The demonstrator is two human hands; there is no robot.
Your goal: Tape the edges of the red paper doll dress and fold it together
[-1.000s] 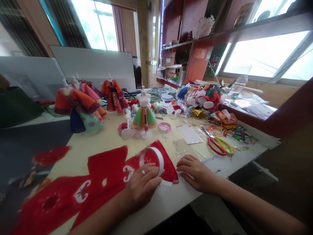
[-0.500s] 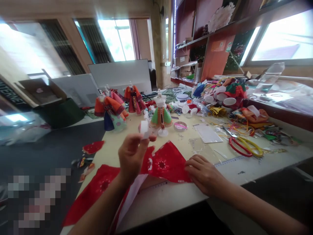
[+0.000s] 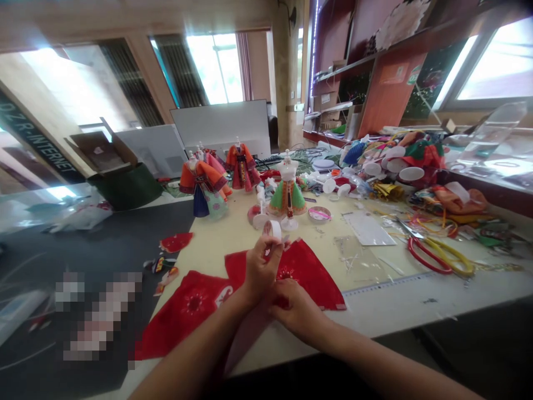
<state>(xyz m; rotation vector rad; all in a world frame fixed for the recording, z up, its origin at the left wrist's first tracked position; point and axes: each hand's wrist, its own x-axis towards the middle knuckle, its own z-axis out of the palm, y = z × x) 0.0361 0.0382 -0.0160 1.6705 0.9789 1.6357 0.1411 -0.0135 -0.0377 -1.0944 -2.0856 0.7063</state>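
My left hand (image 3: pixel 261 269) is closed on a roll of white tape (image 3: pixel 273 229), held upright above the table. Below and beside it, my right hand (image 3: pixel 297 311) has its fingers curled together at the lower edge of a red patterned cloth (image 3: pixel 320 278), pinching it. The cloth has printed flower motifs and small pale tape pieces near its edges. Its left part (image 3: pixel 183 311) spreads toward the table's left edge, and a pale underside hangs between my forearms. Both wrists hide the middle of the cloth.
Dressed doll figures (image 3: pixel 204 183) stand at the back, one in a green skirt (image 3: pixel 287 197) nearest. Scissors with red and yellow handles (image 3: pixel 441 255) lie right, beside clear plastic (image 3: pixel 358 261) and a ruler (image 3: pixel 387 282). Fabric scraps (image 3: pixel 395 161) pile up at the back right.
My right hand has left the cloth's right corner and moved left, close beneath my left hand. The tape roll is a little lower, and the view has turned slightly left.
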